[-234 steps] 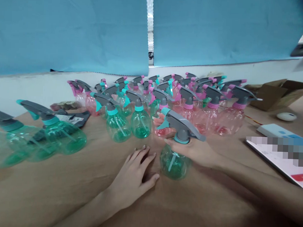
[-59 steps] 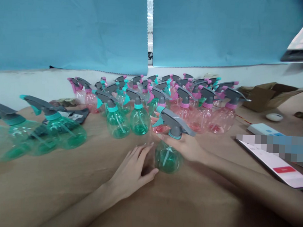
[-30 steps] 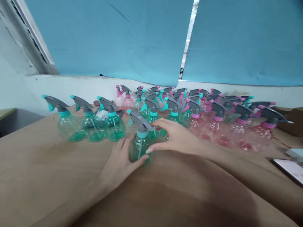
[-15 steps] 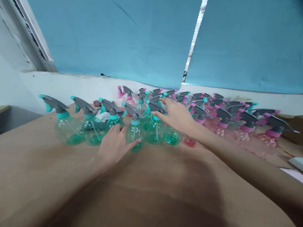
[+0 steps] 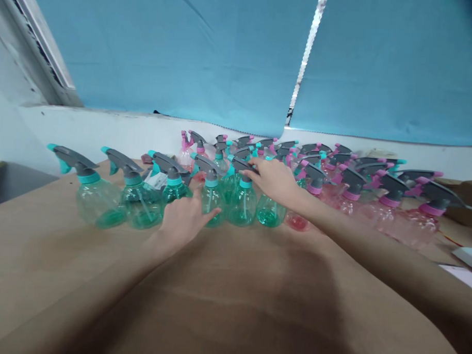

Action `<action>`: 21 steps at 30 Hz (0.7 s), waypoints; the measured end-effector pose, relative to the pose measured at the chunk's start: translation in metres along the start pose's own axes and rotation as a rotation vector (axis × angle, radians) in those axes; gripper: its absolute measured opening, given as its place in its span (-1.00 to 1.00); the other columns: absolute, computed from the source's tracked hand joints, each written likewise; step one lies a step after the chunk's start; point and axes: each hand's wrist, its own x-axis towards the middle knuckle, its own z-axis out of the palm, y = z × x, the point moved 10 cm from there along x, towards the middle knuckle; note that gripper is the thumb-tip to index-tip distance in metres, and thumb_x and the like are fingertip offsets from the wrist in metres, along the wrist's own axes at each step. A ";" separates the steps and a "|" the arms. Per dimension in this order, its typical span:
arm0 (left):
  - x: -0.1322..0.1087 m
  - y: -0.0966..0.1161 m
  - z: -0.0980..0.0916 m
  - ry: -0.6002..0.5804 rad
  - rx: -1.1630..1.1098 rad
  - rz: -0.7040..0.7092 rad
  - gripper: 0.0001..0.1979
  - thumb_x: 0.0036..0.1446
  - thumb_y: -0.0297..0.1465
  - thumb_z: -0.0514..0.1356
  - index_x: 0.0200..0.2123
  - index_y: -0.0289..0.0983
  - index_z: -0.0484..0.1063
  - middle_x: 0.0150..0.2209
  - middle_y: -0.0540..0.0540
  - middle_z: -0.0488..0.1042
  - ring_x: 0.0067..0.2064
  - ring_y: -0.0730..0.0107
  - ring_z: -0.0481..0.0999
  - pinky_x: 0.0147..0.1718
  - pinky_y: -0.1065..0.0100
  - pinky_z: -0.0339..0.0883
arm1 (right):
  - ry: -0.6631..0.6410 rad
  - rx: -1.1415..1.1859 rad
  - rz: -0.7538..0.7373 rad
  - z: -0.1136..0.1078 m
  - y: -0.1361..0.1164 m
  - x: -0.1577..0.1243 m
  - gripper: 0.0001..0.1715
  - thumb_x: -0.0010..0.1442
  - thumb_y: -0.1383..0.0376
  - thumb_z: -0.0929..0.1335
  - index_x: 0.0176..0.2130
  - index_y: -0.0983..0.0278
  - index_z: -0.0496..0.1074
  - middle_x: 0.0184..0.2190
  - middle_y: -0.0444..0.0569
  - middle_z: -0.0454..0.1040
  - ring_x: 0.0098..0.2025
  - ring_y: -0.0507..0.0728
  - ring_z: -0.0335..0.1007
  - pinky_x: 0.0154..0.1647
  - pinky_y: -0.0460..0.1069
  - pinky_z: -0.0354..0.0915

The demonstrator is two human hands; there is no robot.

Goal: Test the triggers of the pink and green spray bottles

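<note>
A green spray bottle (image 5: 212, 201) with a turquoise collar and grey head stands upright in the front row. My left hand (image 5: 183, 216) is around its left side, thumb across the front and index finger up beside it; the other fingers are curled. Just right of it stands another green spray bottle (image 5: 241, 205). My right hand (image 5: 276, 182) has thumb and index finger closed at the back end of that bottle's grey spray head (image 5: 242, 166). Behind my right wrist is a third green spray bottle (image 5: 269, 211), its top hidden by the hand.
Several green bottles (image 5: 101, 200) continue the front row leftward. Pink spray bottles (image 5: 382, 215) crowd the right, with mixed ones behind. A white wall ledge (image 5: 106, 128) and blue curtain (image 5: 186, 56) back the wooden table (image 5: 232, 280). A white object (image 5: 467, 256) lies far right.
The bottle at my left hand has moved slightly back, into line with its neighbour. My left index finger has straightened upward. My right thumb has drawn back along the spray head, nearer the index finger.
</note>
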 end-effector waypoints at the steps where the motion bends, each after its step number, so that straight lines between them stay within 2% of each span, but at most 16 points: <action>1: 0.001 0.000 0.001 -0.001 -0.004 -0.002 -0.21 0.19 0.00 -0.03 0.25 -0.48 -0.11 -0.46 -0.22 0.46 -0.33 -0.13 0.52 -0.39 0.16 0.30 | -0.001 0.006 -0.001 0.000 0.001 0.000 -0.57 0.24 0.09 0.19 -0.07 0.29 0.40 -0.38 0.10 0.52 -0.29 0.29 0.44 -0.48 0.01 0.15; 5: 0.004 -0.004 0.007 -0.037 0.000 -0.028 -0.18 0.16 0.03 -0.01 0.26 -0.45 -0.10 -0.46 -0.26 0.48 -0.33 -0.14 0.52 -0.40 0.15 0.30 | 0.004 0.037 -0.002 -0.001 0.002 0.000 -0.60 0.24 0.07 0.19 -0.12 0.23 0.41 -0.43 0.02 0.51 -0.35 0.23 0.43 -0.54 -0.03 0.07; 11: 0.004 -0.005 0.012 -0.071 0.002 -0.047 -0.16 0.17 0.07 -0.06 0.29 -0.37 -0.25 -0.42 -0.26 0.51 -0.31 -0.12 0.54 -0.41 0.16 0.31 | 0.011 0.088 -0.010 -0.006 -0.001 -0.008 -0.64 0.24 0.08 0.18 -0.22 0.21 0.43 -0.51 -0.04 0.48 -0.47 0.13 0.39 -0.56 -0.05 0.05; 17: 0.000 -0.006 0.013 -0.071 -0.024 -0.043 -0.11 0.15 0.09 -0.08 0.29 -0.41 -0.34 -0.42 -0.26 0.52 -0.34 -0.11 0.54 -0.45 0.19 0.30 | 0.024 0.102 -0.018 -0.015 -0.005 -0.020 -0.64 0.21 0.06 0.20 -0.26 0.21 0.45 -0.44 -0.02 0.53 -0.35 0.20 0.42 -0.54 -0.03 0.05; 21: -0.018 -0.008 0.006 -0.040 -0.112 -0.038 -0.17 0.18 0.06 -0.11 0.29 -0.35 -0.35 -0.48 -0.15 0.51 -0.40 -0.03 0.54 -0.48 0.26 0.28 | 0.022 0.126 -0.032 -0.022 -0.006 -0.028 -0.63 0.20 0.05 0.21 -0.35 0.21 0.45 -0.47 -0.04 0.53 -0.36 0.19 0.43 -0.50 -0.02 0.11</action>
